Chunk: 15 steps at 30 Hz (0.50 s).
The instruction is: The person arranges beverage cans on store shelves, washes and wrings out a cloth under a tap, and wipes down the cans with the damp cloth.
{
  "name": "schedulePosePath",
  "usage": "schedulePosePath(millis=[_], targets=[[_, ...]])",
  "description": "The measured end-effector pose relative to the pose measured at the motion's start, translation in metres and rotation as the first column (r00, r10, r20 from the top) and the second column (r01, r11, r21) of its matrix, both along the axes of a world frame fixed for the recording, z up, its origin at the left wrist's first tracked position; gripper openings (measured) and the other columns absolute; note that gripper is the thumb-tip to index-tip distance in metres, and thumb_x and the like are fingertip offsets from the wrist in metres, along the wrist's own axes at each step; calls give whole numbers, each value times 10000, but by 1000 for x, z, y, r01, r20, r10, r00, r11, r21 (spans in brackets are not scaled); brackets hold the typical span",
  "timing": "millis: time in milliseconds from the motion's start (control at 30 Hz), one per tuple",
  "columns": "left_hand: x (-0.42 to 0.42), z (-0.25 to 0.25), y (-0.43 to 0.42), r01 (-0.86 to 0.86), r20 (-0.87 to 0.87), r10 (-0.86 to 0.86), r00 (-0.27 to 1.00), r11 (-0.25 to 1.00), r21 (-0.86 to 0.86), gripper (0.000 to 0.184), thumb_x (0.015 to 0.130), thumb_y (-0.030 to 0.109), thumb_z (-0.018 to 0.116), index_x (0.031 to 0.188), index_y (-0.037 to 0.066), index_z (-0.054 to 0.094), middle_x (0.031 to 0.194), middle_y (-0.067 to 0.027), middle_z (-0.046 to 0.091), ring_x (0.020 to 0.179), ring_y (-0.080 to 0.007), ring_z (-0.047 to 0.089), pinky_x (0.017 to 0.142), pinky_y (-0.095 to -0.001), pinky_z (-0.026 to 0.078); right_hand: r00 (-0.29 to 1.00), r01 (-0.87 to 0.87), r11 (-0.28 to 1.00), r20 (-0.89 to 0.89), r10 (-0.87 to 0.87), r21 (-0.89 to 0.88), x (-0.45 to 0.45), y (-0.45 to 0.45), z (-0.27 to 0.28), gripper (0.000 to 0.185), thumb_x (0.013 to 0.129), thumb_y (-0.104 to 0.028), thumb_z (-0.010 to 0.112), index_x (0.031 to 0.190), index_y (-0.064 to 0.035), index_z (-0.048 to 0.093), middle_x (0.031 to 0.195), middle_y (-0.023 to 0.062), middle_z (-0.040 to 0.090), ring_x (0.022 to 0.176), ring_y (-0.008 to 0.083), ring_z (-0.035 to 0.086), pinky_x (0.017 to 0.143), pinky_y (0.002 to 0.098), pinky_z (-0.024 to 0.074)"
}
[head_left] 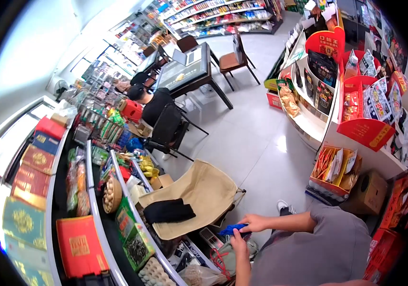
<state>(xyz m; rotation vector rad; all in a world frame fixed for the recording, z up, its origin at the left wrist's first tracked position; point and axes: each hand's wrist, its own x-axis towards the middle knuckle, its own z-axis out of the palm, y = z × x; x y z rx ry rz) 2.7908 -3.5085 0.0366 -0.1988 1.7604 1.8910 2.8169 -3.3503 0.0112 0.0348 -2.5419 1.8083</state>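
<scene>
My right hand [253,222] is closed on a small crumpled blue bundle [231,229], perhaps thin cloth or plastic. From below, my left hand [239,242] pinches the same bundle at its near side. A grey-green bag [251,248] lies under my hands, with a red cord [219,260] beside it. Just left of the hands stands a beige folding chair [213,188], and a folded black garment [169,211] rests on its seat.
Stepped shelves on the left hold a red box [81,245], an egg tray [156,272] and a basket of eggs [112,194]. A seated person in black [154,107] is near a dark table [183,71]. Snack displays [366,112] and a cardboard box [367,193] stand right.
</scene>
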Motion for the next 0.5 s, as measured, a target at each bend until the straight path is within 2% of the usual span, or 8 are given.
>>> schedulePosePath(millis=[67, 100, 133, 167, 200, 333, 400, 500], targets=[[-25, -12, 26, 84, -65, -83, 994, 996, 22, 418, 1046, 367, 459, 1209, -10, 537, 1094, -133, 635, 935, -224, 666, 750, -378, 600, 943, -3, 923, 306, 130, -384, -20, 46, 2, 398, 855, -330, 714, 1152, -64, 702, 994, 104, 728, 878, 176, 661, 806, 332, 525], [-36, -12, 37, 148, -76, -153, 985, 987, -68, 408, 1045, 350, 469, 1214, -15, 536, 1100, -129, 630, 938, -218, 664, 753, -381, 600, 932, 157, 884, 362, 14, -440, -22, 63, 6, 380, 815, -296, 763, 1104, -55, 712, 876, 38, 722, 821, 130, 650, 768, 307, 528], [-52, -12, 59, 222, -95, -236, 967, 964, -144, 398, 1044, 334, 478, 1219, -19, 535, 1106, -124, 625, 941, -212, 663, 755, -384, 600, 926, 148, 877, 376, 39, -458, -27, 92, 19, 338, 813, -266, 782, 1051, -35, 719, 904, 36, 715, 845, 150, 655, 786, 318, 534], [-64, -13, 75, 327, -181, -334, 925, 943, -66, 455, 1047, 363, 460, 1294, -19, 478, 1159, -133, 612, 997, -264, 658, 781, -399, 596, 904, 203, 803, 422, 65, -560, -33, 111, 7, 342, 807, -269, 790, 1058, -46, 720, 941, 52, 713, 860, 159, 651, 785, 326, 533], [-76, -4, 94, 393, -90, -394, 915, 919, -38, 421, 1049, 326, 465, 1309, -6, 463, 1163, -134, 606, 980, -260, 660, 763, -392, 600, 878, 259, 718, 468, 104, -646, -38, 130, -3, 347, 802, -271, 797, 1065, -58, 721, 978, 68, 711, 874, 168, 647, 783, 333, 532], [-122, 2, 177, 417, -64, -416, 907, 909, -5, 289, 1051, 212, 414, 1241, 23, 522, 1080, -94, 636, 853, -192, 664, 675, -365, 590, 857, 438, 498, 515, 21, -749, -48, 213, 30, 322, 876, -229, 730, 1123, -31, 673, 1041, 85, 693, 942, 196, 656, 834, 373, 544], [-145, 6, 225, 356, -6, -357, 934, 933, -49, 267, 1054, 191, 389, 1189, 39, 562, 1049, -82, 649, 817, -170, 657, 632, -332, 568, 806, 574, 455, 567, -168, -681, -60, 251, 41, 281, 887, -188, 696, 1115, -25, 673, 1018, 82, 695, 941, 208, 657, 851, 375, 539], [-185, 4, 296, 166, 142, -194, 971, 968, 189, 228, 952, 185, 503, 1126, 62, 583, 1043, -61, 654, 953, -211, 639, 813, -433, 545, 680, 713, 316, 506, -531, -626, -93, 304, 22, 251, 832, -110, 683, 1061, -8, 685, 959, 74, 697, 886, 184, 639, 825, 332, 516]])
